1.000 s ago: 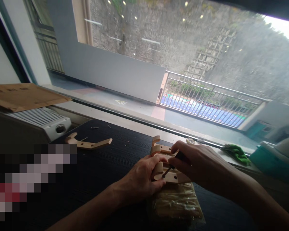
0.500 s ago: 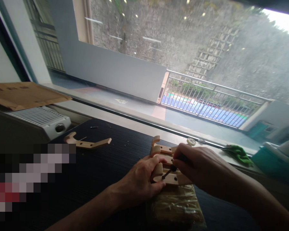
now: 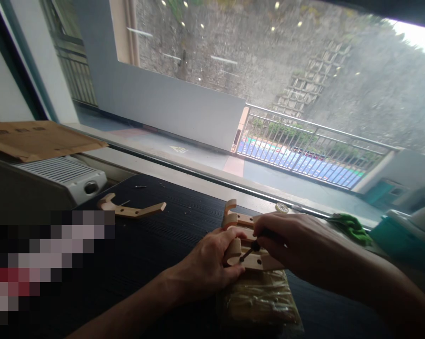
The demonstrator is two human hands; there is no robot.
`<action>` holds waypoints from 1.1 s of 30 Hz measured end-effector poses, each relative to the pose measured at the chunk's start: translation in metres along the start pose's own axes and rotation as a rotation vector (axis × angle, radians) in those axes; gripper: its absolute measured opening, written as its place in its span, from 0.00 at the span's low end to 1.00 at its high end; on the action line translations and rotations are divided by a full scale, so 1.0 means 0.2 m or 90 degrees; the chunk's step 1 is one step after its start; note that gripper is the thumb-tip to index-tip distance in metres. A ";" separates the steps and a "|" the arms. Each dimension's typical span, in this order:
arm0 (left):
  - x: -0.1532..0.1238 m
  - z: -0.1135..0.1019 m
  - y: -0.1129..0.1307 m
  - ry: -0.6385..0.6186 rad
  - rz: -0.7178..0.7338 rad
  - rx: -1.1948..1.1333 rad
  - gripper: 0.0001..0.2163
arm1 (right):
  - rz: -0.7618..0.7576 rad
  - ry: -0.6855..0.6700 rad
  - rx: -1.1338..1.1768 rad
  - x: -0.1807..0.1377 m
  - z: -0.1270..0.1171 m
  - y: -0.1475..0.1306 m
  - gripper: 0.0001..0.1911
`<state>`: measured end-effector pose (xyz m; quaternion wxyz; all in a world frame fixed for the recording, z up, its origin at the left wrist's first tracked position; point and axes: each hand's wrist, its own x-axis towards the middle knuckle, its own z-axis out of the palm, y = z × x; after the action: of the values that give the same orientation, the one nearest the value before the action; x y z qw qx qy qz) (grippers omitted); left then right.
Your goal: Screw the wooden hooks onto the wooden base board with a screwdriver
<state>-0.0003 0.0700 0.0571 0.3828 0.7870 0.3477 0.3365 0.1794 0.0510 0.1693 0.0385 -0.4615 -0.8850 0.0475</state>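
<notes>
My right hand is closed round the dark handle of a screwdriver. Its shaft slants down to the left, and the tip meets a dark hole or screw in the nearest curved wooden hook. My left hand grips the left end of this wooden hook piece, thumb in front and fingers over the top. Behind it, more curved wooden hooks stand side by side, partly hidden by my hands. Under them lies a bundle in clear wrap.
A loose wooden hook lies on the dark table, with a small metal bit or screw behind it. A tape roll and a green cloth rest by the window. A brown envelope lies at the left.
My right hand has turned slightly about the screwdriver handle, its fingers reaching further over it. My left hand stays on the wooden hook. The view has shifted very slightly.
</notes>
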 end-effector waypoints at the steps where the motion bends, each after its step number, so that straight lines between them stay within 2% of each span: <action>1: 0.00 0.00 0.00 -0.001 0.000 0.002 0.21 | 0.007 -0.001 -0.004 0.00 0.00 0.00 0.10; 9: 0.00 0.00 -0.01 0.000 -0.021 0.024 0.22 | 0.063 0.028 -0.043 0.03 0.06 0.01 0.13; 13: 0.00 0.01 -0.01 0.007 -0.012 0.017 0.23 | 0.080 0.024 -0.058 0.02 0.05 0.01 0.14; 23: 0.01 0.00 0.00 -0.001 0.002 0.011 0.21 | 0.004 0.006 -0.016 0.00 0.00 0.00 0.09; 33: -0.01 0.01 -0.02 0.005 -0.007 0.033 0.22 | 0.077 0.010 -0.051 0.03 0.04 -0.01 0.11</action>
<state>-0.0012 0.0702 0.0524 0.3632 0.7933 0.3622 0.3280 0.1742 0.0549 0.1615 0.0236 -0.5158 -0.8563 0.0107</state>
